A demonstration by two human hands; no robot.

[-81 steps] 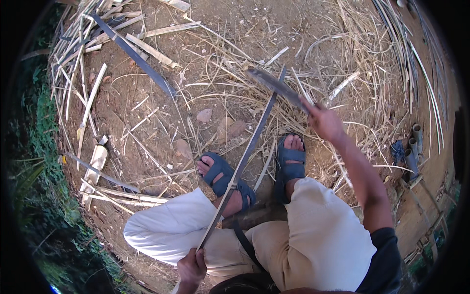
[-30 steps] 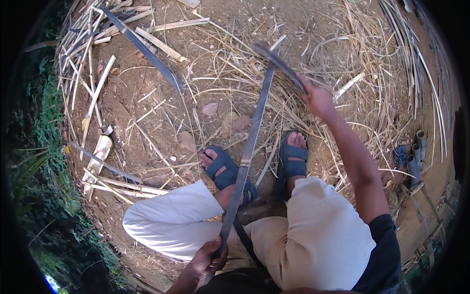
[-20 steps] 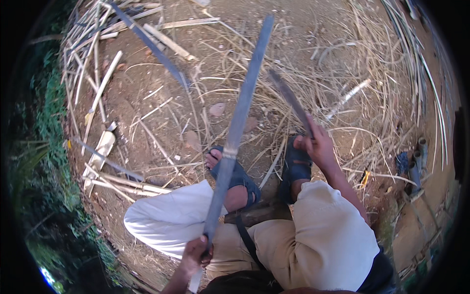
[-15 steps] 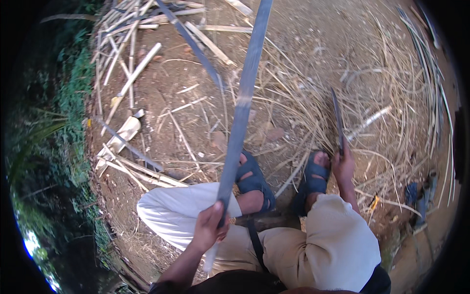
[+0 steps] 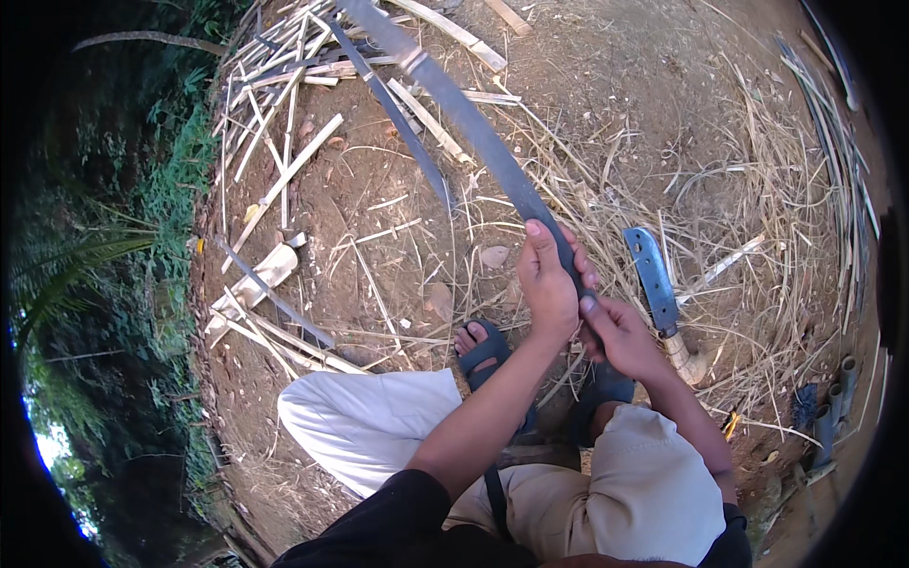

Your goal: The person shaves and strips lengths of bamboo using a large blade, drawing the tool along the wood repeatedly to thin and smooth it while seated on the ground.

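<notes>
A long, dark bamboo strip (image 5: 488, 147) with a pale node ring slants from my hands up to the top edge of the view. My left hand (image 5: 552, 289) is closed round it near its lower end, thumb lying along the strip. Just below, my right hand (image 5: 620, 339) pinches the end of the same strip between thumb and fingers. To the right of my hands a broad-bladed knife (image 5: 650, 276) rests on the straw-covered ground. Its blade has small holes, and its light handle (image 5: 684, 360) points toward me.
Split bamboo pieces (image 5: 284, 180) lie heaped at the far left, with another dark strip (image 5: 407, 133) beside them. Thin shavings (image 5: 748, 218) cover the ground at right, near a bundle of long slats (image 5: 833, 133). My sandalled feet (image 5: 485, 352) are below my hands. Green plants (image 5: 166, 189) border the left.
My right hand has let go of the knife, now on the ground, and taken hold of the bamboo strip. My left hand has moved forward and right; the strip's far end has swung left.
</notes>
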